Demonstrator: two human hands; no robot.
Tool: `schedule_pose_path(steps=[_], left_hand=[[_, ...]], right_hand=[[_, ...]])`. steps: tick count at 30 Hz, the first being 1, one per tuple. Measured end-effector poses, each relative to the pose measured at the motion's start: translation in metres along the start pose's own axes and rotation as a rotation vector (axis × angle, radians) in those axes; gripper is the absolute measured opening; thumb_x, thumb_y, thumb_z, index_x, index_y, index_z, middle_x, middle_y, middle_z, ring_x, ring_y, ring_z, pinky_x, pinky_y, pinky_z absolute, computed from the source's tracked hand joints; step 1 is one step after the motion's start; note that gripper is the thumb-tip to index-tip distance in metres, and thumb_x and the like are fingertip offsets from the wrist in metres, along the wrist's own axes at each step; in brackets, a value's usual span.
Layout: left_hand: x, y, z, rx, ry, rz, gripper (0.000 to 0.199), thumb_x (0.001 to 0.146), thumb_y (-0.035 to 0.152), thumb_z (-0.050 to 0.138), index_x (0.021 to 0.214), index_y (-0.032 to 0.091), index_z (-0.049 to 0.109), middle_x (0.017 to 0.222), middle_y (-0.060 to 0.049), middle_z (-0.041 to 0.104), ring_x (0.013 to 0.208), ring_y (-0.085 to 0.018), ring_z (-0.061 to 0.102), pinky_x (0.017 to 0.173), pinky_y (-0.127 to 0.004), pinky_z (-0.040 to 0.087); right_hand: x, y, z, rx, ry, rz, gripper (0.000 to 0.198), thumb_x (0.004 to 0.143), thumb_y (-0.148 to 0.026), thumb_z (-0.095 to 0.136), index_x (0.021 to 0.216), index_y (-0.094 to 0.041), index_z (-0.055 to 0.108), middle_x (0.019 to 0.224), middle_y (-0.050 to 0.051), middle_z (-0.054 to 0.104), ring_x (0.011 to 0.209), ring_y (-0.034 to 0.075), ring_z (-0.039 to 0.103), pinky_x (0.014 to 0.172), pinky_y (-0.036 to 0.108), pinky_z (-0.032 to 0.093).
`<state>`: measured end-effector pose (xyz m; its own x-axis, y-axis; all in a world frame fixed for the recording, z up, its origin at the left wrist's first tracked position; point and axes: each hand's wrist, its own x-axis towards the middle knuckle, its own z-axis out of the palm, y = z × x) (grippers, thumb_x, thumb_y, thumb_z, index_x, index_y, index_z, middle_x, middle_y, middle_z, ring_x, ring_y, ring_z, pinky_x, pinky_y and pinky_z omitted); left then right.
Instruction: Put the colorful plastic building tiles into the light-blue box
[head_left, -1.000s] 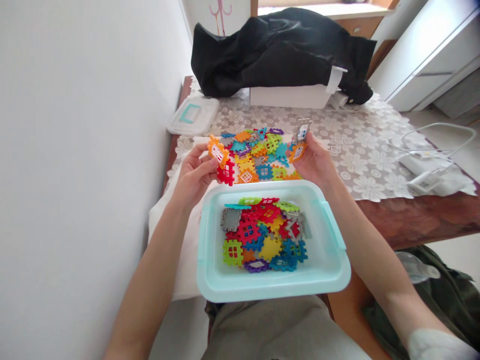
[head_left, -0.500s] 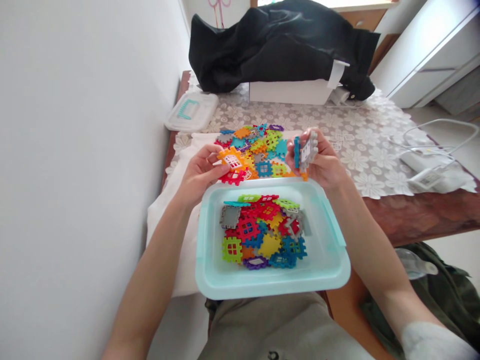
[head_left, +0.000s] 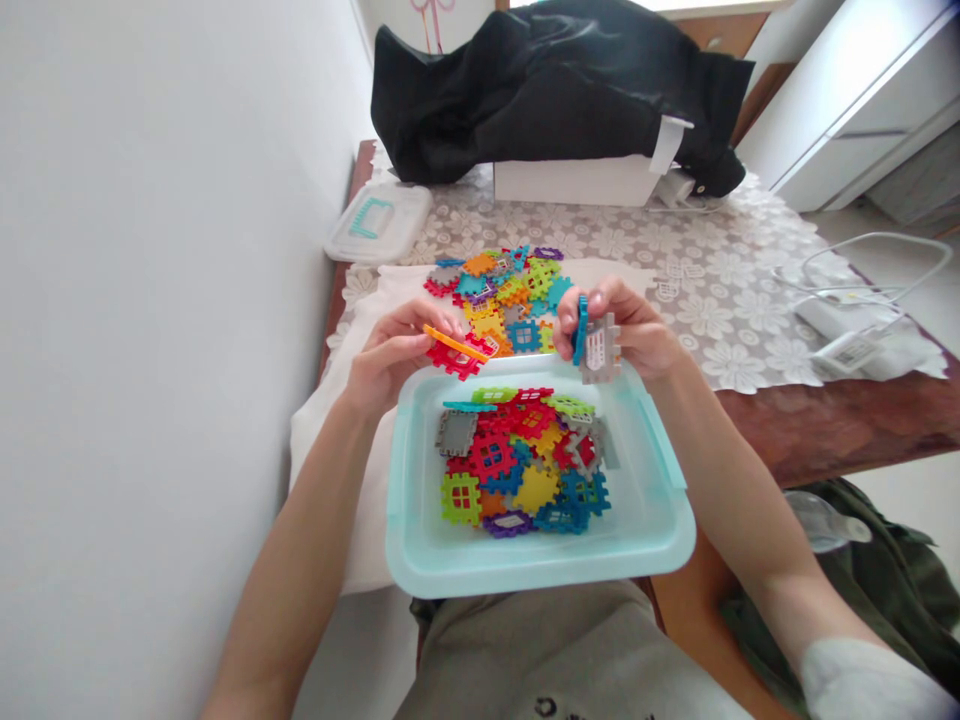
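My left hand [head_left: 391,350] pinches an orange square building tile [head_left: 459,343], turned edge-on. Just below it is a red window tile [head_left: 456,361]; I cannot tell if the two are joined. My right hand [head_left: 626,325] grips a blue tile [head_left: 580,328] and a grey window tile [head_left: 600,350], set at an angle to each other. Under both hands sits a light-teal plastic bin [head_left: 652,540] with several notched tiles in red, blue, yellow, green, grey and purple. Behind its far rim lies a loose pile of similar tiles [head_left: 480,265] on white cloth.
A pale lid with a teal handle [head_left: 409,215] lies at the back left, by the wall. Black fabric [head_left: 555,90] drapes over a white box [head_left: 574,182] at the back. White cables [head_left: 862,250] and a patterned tablecloth [head_left: 720,290] are on the right.
The orange tile in my left hand has tipped from facing me to edge-on. My right hand has turned and moved slightly left and down, so the grey tile's face now shows.
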<state>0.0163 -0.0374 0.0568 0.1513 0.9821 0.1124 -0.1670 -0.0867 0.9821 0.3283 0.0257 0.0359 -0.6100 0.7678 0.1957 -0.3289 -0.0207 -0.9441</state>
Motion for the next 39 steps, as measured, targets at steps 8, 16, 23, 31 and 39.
schedule_pose_path(steps=[8, 16, 23, 31, 39], left_hand=[[0.000, -0.006, -0.004, 0.003, -0.011, 0.018, 0.051, 0.071, 0.067, 0.096, 0.078, 0.022, 0.073, 0.092, -0.011, 0.074, 0.094, -0.030, 0.072, 0.085, -0.045, 0.062], [-0.003, -0.005, -0.014, -0.005, -0.088, -0.003, 0.045, 0.063, 0.055, 0.101, 0.085, 0.024, 0.079, 0.101, -0.012, 0.080, 0.101, -0.035, 0.078, 0.091, -0.051, 0.065], [-0.005, 0.004, -0.018, 0.058, -0.198, 0.004, 0.054, 0.063, 0.040, 0.106, 0.110, 0.023, 0.087, 0.134, -0.018, 0.083, 0.122, -0.039, 0.080, 0.101, -0.048, 0.067], [-0.001, 0.001, -0.024, 0.071, -0.392, 0.073, 0.069, 0.073, 0.041, 0.105, 0.136, 0.024, 0.084, 0.142, -0.019, 0.082, 0.133, -0.041, 0.078, 0.109, -0.047, 0.065], [0.007, -0.020, -0.015, 0.058, -0.047, 0.036, 0.046, 0.098, 0.063, 0.079, 0.122, 0.024, 0.083, 0.120, -0.012, 0.088, 0.094, -0.026, 0.082, 0.098, -0.044, 0.067]], right_hand=[[-0.003, 0.007, -0.007, 0.008, -0.172, -0.017, 0.042, 0.086, -0.051, 0.093, 0.116, -0.029, 0.074, 0.092, 0.002, 0.073, 0.075, 0.021, 0.072, 0.071, 0.038, 0.063], [0.009, 0.007, -0.013, -0.063, -0.431, -0.092, 0.031, 0.090, -0.050, 0.089, 0.075, -0.026, 0.075, 0.094, 0.006, 0.074, 0.092, 0.026, 0.078, 0.100, 0.052, 0.064], [0.004, 0.009, -0.011, -0.039, -0.174, -0.002, 0.052, 0.078, -0.079, 0.084, 0.098, -0.031, 0.081, 0.084, 0.005, 0.072, 0.108, 0.036, 0.077, 0.109, 0.063, 0.059], [0.029, 0.043, -0.026, -0.519, 0.417, -0.134, 0.051, 0.095, -0.077, 0.075, 0.107, -0.028, 0.078, 0.105, 0.006, 0.080, 0.101, 0.025, 0.075, 0.101, 0.044, 0.064], [0.022, 0.078, -0.035, -1.324, 0.209, -0.010, 0.068, 0.101, -0.058, 0.079, 0.161, -0.027, 0.067, 0.174, 0.015, 0.059, 0.165, 0.043, 0.048, 0.137, 0.068, 0.037]])
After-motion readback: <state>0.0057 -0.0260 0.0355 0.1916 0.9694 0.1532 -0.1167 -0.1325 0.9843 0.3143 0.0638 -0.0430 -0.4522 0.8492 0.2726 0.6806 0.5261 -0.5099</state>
